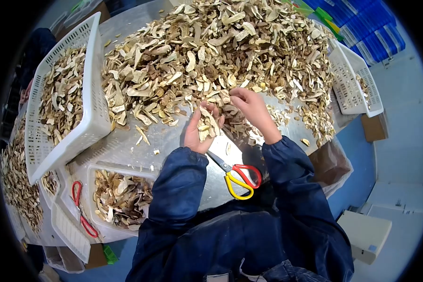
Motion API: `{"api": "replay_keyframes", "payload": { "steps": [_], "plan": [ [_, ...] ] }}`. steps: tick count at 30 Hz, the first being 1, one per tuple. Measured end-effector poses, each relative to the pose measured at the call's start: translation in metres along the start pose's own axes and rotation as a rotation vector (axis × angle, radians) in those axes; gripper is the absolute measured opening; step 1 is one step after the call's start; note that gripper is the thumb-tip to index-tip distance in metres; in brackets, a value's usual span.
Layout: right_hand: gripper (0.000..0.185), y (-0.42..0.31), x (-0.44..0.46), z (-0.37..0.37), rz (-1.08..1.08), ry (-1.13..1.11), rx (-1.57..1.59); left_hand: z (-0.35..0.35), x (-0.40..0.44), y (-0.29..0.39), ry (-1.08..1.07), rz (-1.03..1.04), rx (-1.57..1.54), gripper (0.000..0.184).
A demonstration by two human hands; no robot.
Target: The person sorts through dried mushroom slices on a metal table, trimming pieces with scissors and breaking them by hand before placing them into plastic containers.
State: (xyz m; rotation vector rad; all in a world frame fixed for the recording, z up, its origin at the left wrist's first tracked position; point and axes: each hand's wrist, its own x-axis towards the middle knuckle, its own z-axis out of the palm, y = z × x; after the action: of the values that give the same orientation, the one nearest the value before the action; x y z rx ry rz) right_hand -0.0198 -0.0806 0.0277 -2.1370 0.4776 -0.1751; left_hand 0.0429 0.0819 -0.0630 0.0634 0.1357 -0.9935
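Observation:
My left hand (pixel 195 134), palm turned up, cups a few pale dried mushroom slices (pixel 208 125). To its right, my right hand (pixel 250 109) has its fingers pinched together at the front of the big pile of dried mushroom slices (pixel 211 51); whatever lies between the fingertips is too small to make out. Below the hands, scissors (pixel 231 170) with one red and one yellow handle lie on the metal table (pixel 216 195), blades pointing up and left. Darker slices (pixel 237 123) lie between the hands.
A white basket (pixel 95 89) of slices stands tilted at left. A clear tray (pixel 148 175) of darker pieces and red-handled scissors (pixel 80 207) lie below it. Another white basket (pixel 348 87) stands at right, above a lined bin (pixel 339 174). Blue crates (pixel 373 37) are stacked behind.

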Motion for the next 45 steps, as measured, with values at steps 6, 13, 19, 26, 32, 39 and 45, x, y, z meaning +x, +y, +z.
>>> {"api": "replay_keyframes", "payload": {
  "steps": [6, 13, 19, 26, 32, 39, 45],
  "plan": [
    [0.019, 0.039, -0.001, 0.027, -0.229, 0.235, -0.632, -0.003, 0.003, 0.004, -0.038, 0.008, -0.196, 0.023],
    [0.021, 0.018, -0.005, 0.007, 0.048, 0.032, 0.099, 0.016, -0.001, 0.001, 0.133, 0.057, -0.115, 0.030],
    [0.023, 0.027, 0.013, 0.020, -0.155, 0.177, -0.585, 0.009, -0.002, 0.001, 0.074, 0.020, -0.090, 0.032],
    [0.019, 0.045, 0.019, 0.000, 0.205, 0.100, 0.335, 0.004, -0.003, 0.002, 0.092, 0.049, -0.035, 0.022],
    [0.021, 0.054, 0.007, -0.021, 0.308, 0.055, 0.378, 0.001, -0.001, 0.001, 0.038, 0.000, -0.016, 0.024],
    [0.025, 0.001, -0.002, -0.020, 0.115, -0.057, 0.539, 0.020, -0.006, -0.001, -0.033, -0.120, 0.154, 0.037],
    [0.022, 0.048, 0.033, -0.023, -0.028, 0.274, -0.274, 0.010, -0.005, 0.000, 0.032, -0.157, 0.121, 0.042]
  ]
}}
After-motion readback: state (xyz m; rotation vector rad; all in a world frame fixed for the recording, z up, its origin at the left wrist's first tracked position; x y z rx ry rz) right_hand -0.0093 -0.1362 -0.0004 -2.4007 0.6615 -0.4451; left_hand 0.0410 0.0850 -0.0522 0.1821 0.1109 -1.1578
